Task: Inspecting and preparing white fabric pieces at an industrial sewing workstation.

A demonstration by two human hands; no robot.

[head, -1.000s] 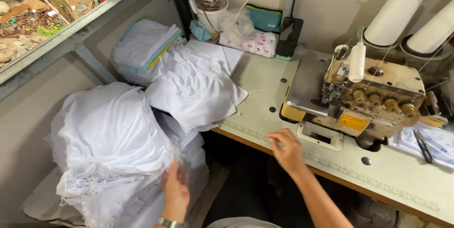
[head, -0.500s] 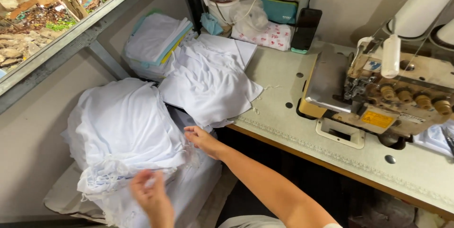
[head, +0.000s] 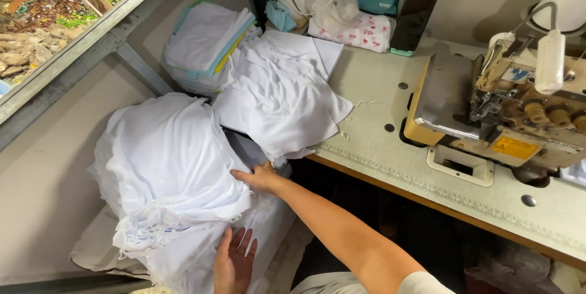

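Head view: right hand (head: 259, 178) lies open, fingers loosely spread, pressed against the white cloth pile (head: 171, 172) at its 3 o'clock edge. Left hand (head: 235, 263), at the pile's 5 o'clock, is open with fingers spread, palm on the cloth; its wrist is cut off by the frame. More white cloth (head: 281, 99) drapes off the table (head: 378, 129). Sewing machine (head: 506, 117) sits at 2 o'clock, partly cropped.

The right hand (head: 259, 178) and forearm are bare up to a short, light grey sleeve (head: 421, 283) at the shoulder. The left hand (head: 234, 263) wears no glove or ring
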